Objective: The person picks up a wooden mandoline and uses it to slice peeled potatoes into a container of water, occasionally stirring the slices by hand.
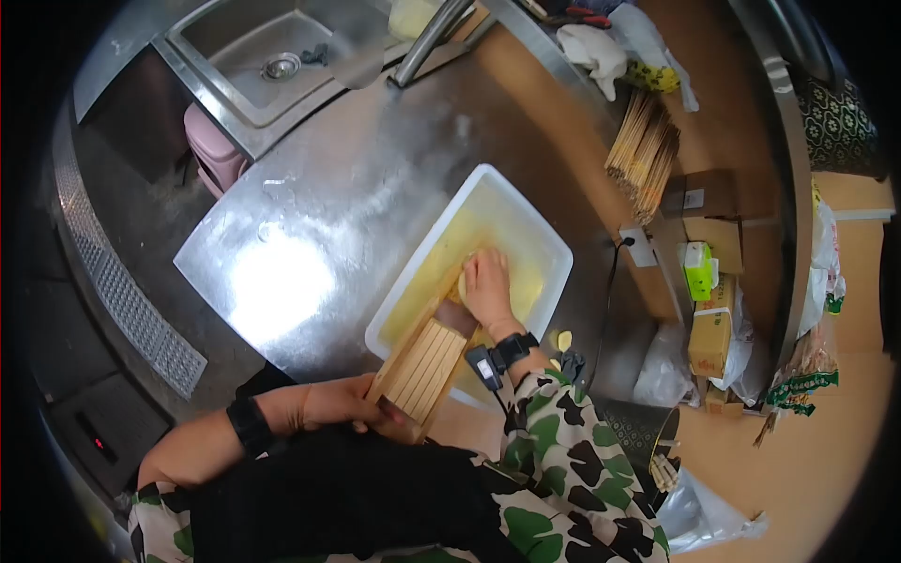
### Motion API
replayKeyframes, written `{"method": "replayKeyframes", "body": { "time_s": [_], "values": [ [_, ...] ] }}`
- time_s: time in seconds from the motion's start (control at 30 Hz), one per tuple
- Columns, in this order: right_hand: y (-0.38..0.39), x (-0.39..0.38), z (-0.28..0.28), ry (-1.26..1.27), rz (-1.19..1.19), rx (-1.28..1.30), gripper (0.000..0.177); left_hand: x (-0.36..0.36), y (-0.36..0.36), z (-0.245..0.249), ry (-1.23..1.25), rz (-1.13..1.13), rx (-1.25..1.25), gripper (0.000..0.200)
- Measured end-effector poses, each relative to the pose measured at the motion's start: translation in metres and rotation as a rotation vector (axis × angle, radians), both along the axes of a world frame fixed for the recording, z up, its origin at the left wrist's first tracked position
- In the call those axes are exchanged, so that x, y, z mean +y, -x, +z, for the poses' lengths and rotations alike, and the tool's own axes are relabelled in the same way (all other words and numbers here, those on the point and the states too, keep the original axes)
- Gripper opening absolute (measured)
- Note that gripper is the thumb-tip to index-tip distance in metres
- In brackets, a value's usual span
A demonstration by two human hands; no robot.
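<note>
A wooden mandoline slicer (434, 361) slants over a white plastic basin (560, 251), with its upper end inside and its lower end towards my body. A dark blade plate (454, 317) crosses the board. My left hand (343, 402) is closed round the slicer's lower end, and the board hides some of its fingers. Near the slicer's upper end, my right hand (488, 289) has its fingers curled over a pale yellow potato (461, 284), mostly covered by the hand. Yellowish liquid (441, 235) lies in the basin.
The basin stands on a steel worktop (328, 188), with a sink (253, 56) at the upper left. Pale yellow pieces (561, 340) lie right of the basin. Bundled wooden skewers (646, 150), a cardboard box (710, 328) and plastic bags (664, 366) are on the right. A cable (615, 272) hangs there.
</note>
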State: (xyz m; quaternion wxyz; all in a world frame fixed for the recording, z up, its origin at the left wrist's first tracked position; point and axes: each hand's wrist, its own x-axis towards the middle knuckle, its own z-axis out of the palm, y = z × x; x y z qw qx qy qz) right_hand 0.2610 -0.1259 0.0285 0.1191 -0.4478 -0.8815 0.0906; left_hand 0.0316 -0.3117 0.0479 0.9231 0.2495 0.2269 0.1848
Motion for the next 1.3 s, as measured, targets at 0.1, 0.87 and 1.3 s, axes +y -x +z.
{"method": "replayKeyframes", "body": {
  "time_s": [0.1,0.87,1.3],
  "values": [
    [0.001,-0.032,0.006,0.085,0.139,0.13,0.008,0.001,0.003,0.007,-0.032,0.017,0.012,0.054],
    [0.0,-0.047,0.022,0.21,0.11,0.202,0.007,-0.002,0.002,0.028,-0.066,0.004,0.041,0.058],
    [0.019,-0.095,0.062,0.363,0.338,0.273,0.006,-0.006,0.004,0.034,-0.045,-0.029,0.071,0.059]
  ]
}}
